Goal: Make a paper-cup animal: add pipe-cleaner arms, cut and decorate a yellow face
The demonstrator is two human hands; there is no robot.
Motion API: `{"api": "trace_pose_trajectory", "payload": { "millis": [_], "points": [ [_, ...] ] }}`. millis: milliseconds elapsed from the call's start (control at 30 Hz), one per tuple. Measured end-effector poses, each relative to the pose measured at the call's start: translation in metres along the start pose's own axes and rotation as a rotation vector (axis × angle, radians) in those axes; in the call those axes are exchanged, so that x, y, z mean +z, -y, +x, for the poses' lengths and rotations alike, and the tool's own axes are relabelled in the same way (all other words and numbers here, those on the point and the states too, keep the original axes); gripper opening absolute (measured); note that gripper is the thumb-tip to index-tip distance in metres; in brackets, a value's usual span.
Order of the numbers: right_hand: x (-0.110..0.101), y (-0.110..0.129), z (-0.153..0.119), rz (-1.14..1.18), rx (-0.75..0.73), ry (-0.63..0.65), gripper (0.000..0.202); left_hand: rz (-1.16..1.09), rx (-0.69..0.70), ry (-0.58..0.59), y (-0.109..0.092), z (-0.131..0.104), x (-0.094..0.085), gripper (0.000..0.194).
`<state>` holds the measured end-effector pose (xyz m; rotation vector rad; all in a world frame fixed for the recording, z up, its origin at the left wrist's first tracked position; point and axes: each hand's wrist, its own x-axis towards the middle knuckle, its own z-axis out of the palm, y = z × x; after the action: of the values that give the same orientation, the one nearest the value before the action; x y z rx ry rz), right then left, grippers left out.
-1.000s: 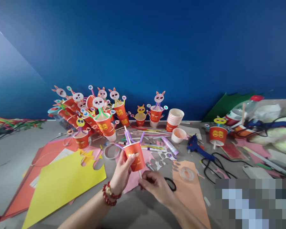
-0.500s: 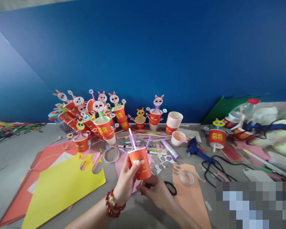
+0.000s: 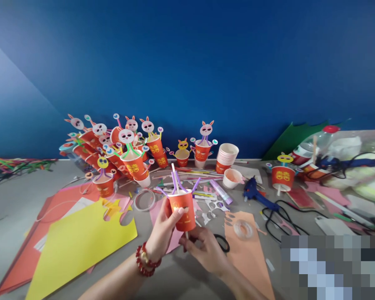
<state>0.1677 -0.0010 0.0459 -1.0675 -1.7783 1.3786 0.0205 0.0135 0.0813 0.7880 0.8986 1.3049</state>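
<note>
Wrapped round a red paper cup [image 3: 184, 214] is my left hand [image 3: 164, 229], its thumb across the printed front. The cup stands nearly upright in the air. Out of its mouth rise a white stick [image 3: 174, 177] and purple pipe cleaners [image 3: 195, 184]. Below the cup, my right hand [image 3: 203, 249] pinches the stick's lower end, which comes out under the base. Part of my right hand's grip is hidden by its own fingers.
Red cups with rabbit faces [image 3: 134, 164] crowd the back left. A stack of cups [image 3: 227, 155] stands behind. Yellow paper [image 3: 84, 246] lies left; a blue glue gun [image 3: 259, 196], orange paper [image 3: 248, 250] and black cable [image 3: 295, 221] lie right.
The cup in my left hand is a little more upright. The white stick is steeper and shows higher above the purple pipe cleaners. The whole view has shifted slightly.
</note>
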Motion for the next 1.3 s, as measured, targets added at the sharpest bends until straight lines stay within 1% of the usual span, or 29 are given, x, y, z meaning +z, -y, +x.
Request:
{"api": "trace_pose_trajectory", "payload": {
  "millis": [100, 167, 333, 500, 567, 667, 767, 867, 1000, 1100, 1200, 1300],
  "points": [
    [0.003, -0.006, 0.002, -0.026, 0.056, -0.011, 0.036, 0.057, 0.044, 0.037, 0.0, -0.001, 0.0, 0.04],
    [0.003, -0.008, 0.003, -0.03, 0.054, -0.022, 0.039, 0.102, 0.083, 0.06, -0.001, -0.002, -0.001, 0.042],
    [-0.008, -0.008, 0.003, 0.003, -0.029, -0.053, 0.046, 0.223, 0.174, 0.089, -0.006, -0.002, -0.007, 0.046],
    [-0.019, -0.007, 0.003, 0.02, -0.1, -0.158, 0.047, 0.257, 0.228, 0.108, -0.007, -0.002, -0.016, 0.053],
    [-0.019, -0.005, 0.004, 0.071, -0.139, -0.179, 0.049, 0.253, 0.218, 0.113, -0.005, -0.003, -0.017, 0.052],
    [-0.014, -0.001, 0.004, 0.133, -0.188, -0.171, 0.055, 0.245, 0.172, 0.147, 0.002, -0.007, -0.017, 0.05],
    [-0.01, -0.001, 0.004, 0.14, -0.148, -0.183, 0.057, 0.232, 0.14, 0.185, 0.01, -0.011, -0.017, 0.052],
    [-0.009, -0.001, 0.003, 0.147, -0.123, -0.187, 0.053, 0.205, 0.127, 0.19, 0.015, -0.014, -0.018, 0.053],
    [-0.009, 0.001, 0.003, 0.187, -0.128, -0.168, 0.049, 0.196, 0.128, 0.195, 0.015, -0.015, -0.016, 0.055],
    [-0.011, 0.002, 0.004, 0.169, -0.145, -0.136, 0.049, 0.223, 0.124, 0.176, 0.011, -0.013, -0.016, 0.053],
    [-0.014, -0.001, 0.004, 0.118, -0.168, -0.15, 0.05, 0.295, 0.146, 0.161, 0.002, -0.011, -0.027, 0.051],
    [-0.019, -0.004, 0.004, 0.087, -0.104, -0.232, 0.047, 0.398, 0.181, 0.109, -0.011, -0.012, -0.052, 0.055]
  ]
}}
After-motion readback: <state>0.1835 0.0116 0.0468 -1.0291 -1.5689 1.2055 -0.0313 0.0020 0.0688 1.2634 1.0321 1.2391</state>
